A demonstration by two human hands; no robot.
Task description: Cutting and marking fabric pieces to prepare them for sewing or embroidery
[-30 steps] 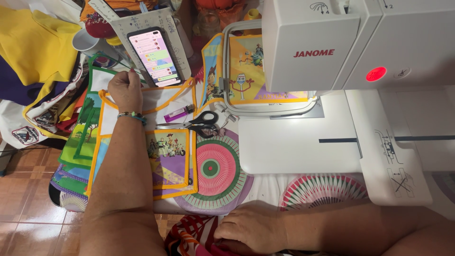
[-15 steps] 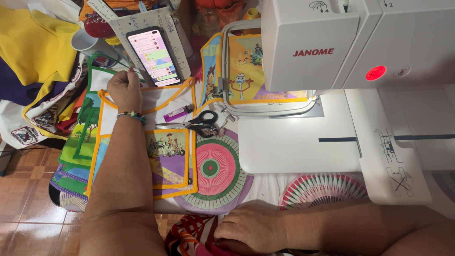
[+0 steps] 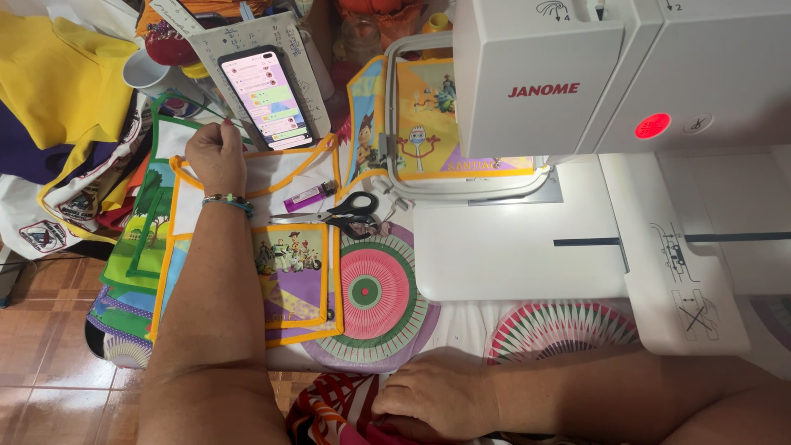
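Observation:
My left hand (image 3: 216, 153) is stretched out over a stack of colourful cloth pieces with orange trim (image 3: 292, 276), its fingers curled, the fingertips close to a thin stick or pen just below a smartphone (image 3: 265, 96) with a lit screen. What the fingers pinch is hidden. A bead bracelet circles that wrist. My right hand (image 3: 437, 400) lies flat, palm down, on red patterned fabric (image 3: 329, 408) at the table's near edge. Black-handled scissors (image 3: 342, 214) and a purple lighter (image 3: 306, 196) lie to the right of my left hand.
A white embroidery machine (image 3: 593, 148) fills the right side, with a hoop (image 3: 445, 185) holding cartoon-print fabric under its head. Yellow and dark garments (image 3: 58, 91) pile at the left. A grey cup (image 3: 144, 72) stands at the back. Brown floor tiles (image 3: 41, 346) show at lower left.
My left hand has shifted very slightly near the phone. My right hand stays still on the red fabric.

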